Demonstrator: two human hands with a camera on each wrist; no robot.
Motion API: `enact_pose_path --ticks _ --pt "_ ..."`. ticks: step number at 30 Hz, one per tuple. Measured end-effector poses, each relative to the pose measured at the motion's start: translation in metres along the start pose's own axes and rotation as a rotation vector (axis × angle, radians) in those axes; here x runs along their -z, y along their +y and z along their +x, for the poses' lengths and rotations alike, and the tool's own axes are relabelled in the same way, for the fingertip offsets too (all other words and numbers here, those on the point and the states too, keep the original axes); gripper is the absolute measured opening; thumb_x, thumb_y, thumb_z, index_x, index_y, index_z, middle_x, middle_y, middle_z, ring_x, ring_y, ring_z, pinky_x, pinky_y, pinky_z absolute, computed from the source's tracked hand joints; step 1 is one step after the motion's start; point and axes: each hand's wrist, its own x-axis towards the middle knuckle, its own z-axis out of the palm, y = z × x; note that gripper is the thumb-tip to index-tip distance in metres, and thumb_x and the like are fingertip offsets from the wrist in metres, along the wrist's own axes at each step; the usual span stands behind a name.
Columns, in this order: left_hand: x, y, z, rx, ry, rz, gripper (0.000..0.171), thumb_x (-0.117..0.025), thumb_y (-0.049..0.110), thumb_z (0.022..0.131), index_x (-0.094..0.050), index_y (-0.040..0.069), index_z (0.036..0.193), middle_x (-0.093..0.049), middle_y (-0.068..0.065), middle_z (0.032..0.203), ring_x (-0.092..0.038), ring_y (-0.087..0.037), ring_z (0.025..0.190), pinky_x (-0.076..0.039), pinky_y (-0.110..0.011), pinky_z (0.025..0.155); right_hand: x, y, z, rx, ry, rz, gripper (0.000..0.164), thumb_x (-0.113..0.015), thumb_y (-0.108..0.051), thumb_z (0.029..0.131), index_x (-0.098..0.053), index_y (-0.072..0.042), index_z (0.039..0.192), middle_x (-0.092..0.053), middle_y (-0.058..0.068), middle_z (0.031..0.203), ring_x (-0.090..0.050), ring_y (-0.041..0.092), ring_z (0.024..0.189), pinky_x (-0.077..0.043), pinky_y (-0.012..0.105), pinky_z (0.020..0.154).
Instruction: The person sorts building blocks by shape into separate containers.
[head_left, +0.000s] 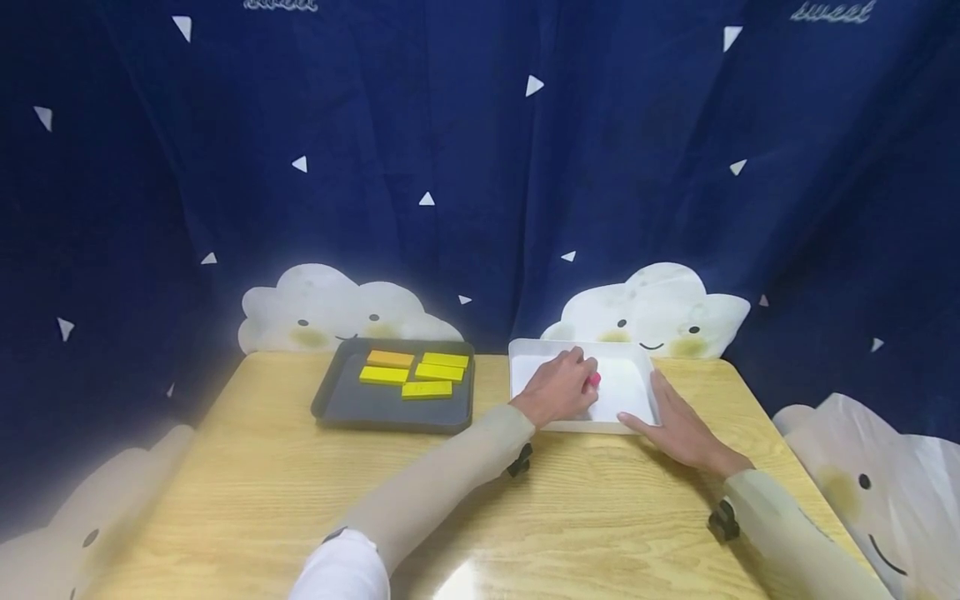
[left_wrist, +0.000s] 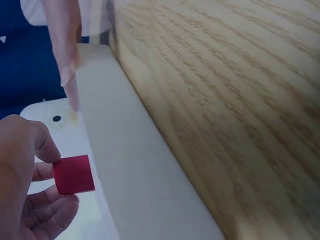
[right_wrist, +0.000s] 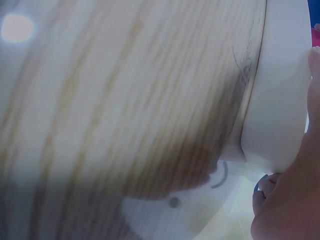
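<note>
In the head view my left hand (head_left: 558, 387) is over the white tray (head_left: 630, 367), pinching a small red block (head_left: 595, 379). The left wrist view shows this red block (left_wrist: 74, 175) between the thumb and fingers, beside the tray's near wall (left_wrist: 135, 150). My right hand (head_left: 682, 425) rests against the tray's near right corner, thumb at the near rim and fingers along the right side. The right wrist view shows part of that hand (right_wrist: 290, 200) by the tray wall (right_wrist: 280, 90); most of its fingers are hidden there.
To the left of the white tray stands a dark grey tray (head_left: 345, 404) with several yellow blocks (head_left: 427, 390) and an orange block (head_left: 390, 358) lying flat. Both trays are near the far edge of the wooden table (head_left: 570, 517). A dark blue curtain (head_left: 465, 150) hangs behind.
</note>
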Motion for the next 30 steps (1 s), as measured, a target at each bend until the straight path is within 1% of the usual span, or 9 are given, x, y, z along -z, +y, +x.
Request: enact_pose_path --ticks 4,7,12,15,18,23,27,30 --pt "-0.004 -0.002 0.001 0.011 -0.022 0.010 0.014 -0.068 0.026 0.099 -0.070 0.018 0.110 -0.058 0.003 0.098 -0.055 -0.010 0.084 -0.049 -0.019 0.066 0.001 0.000 0.000 -0.004 -0.002 -0.001 0.122 -0.063 -0.068 0.100 0.009 0.004 0.168 0.007 0.030 0.176 -0.007 0.055 0.160 -0.015 0.073 0.126" --pt "-0.006 -0.003 0.000 0.010 -0.040 0.007 0.011 -0.069 0.024 0.098 -0.070 0.019 0.108 -0.060 0.003 0.097 -0.057 -0.011 0.084 -0.051 -0.020 0.067 0.001 0.000 0.000 -0.008 -0.007 -0.002 0.122 -0.063 -0.068 0.099 0.007 0.005 0.168 0.005 0.031 0.176 -0.007 0.055 0.160 -0.015 0.073 0.126" --pt "-0.010 -0.005 0.000 -0.006 -0.044 0.000 0.008 -0.070 0.023 0.096 -0.070 0.020 0.104 -0.060 0.003 0.096 -0.057 -0.010 0.082 -0.050 -0.021 0.065 0.000 0.000 0.000 -0.013 -0.012 -0.004 0.123 -0.063 -0.069 0.099 0.005 0.006 0.168 0.004 0.031 0.176 -0.007 0.055 0.160 -0.015 0.073 0.126" --pt "-0.011 -0.004 0.001 -0.007 -0.055 -0.006 0.010 -0.070 0.022 0.097 -0.071 0.019 0.106 -0.061 0.003 0.096 -0.058 -0.010 0.080 -0.049 -0.022 0.062 0.000 0.000 0.000 -0.014 -0.012 -0.004 0.123 -0.063 -0.069 0.099 0.006 0.006 0.168 0.006 0.031 0.176 -0.007 0.055 0.161 -0.015 0.073 0.126" --pt "-0.011 -0.003 0.001 0.002 -0.084 -0.025 0.013 -0.070 0.022 0.097 -0.073 0.019 0.110 -0.060 0.004 0.096 -0.057 -0.010 0.079 -0.047 -0.022 0.060 0.001 -0.001 -0.001 -0.013 -0.013 -0.004 0.123 -0.063 -0.069 0.099 0.006 0.006 0.168 0.007 0.030 0.176 -0.007 0.055 0.161 -0.015 0.073 0.126" --pt "-0.011 -0.002 0.002 0.007 -0.127 -0.028 0.018 -0.068 0.023 0.100 -0.074 0.020 0.117 -0.059 0.004 0.097 -0.055 -0.010 0.078 -0.046 -0.022 0.059 0.001 -0.001 -0.001 -0.014 -0.016 0.000 0.123 -0.063 -0.069 0.099 0.006 0.005 0.168 0.007 0.029 0.176 -0.007 0.054 0.161 -0.015 0.073 0.126" --pt "-0.012 -0.002 0.001 -0.009 -0.137 -0.018 0.020 -0.066 0.022 0.101 -0.074 0.020 0.119 -0.059 0.003 0.097 -0.055 -0.011 0.078 -0.046 -0.023 0.059 0.002 -0.001 -0.001 -0.016 -0.018 0.001 0.123 -0.062 -0.070 0.099 0.006 0.004 0.168 0.007 0.029 0.176 -0.007 0.054 0.161 -0.015 0.073 0.126" --pt "-0.013 -0.001 0.001 -0.023 -0.132 -0.009 0.018 -0.066 0.021 0.102 -0.073 0.019 0.118 -0.059 0.003 0.095 -0.055 -0.011 0.076 -0.046 -0.024 0.059 0.002 -0.001 -0.001 -0.013 -0.016 0.002 0.122 -0.063 -0.069 0.099 0.006 0.005 0.168 0.007 0.029 0.176 -0.007 0.054 0.161 -0.015 0.073 0.126"
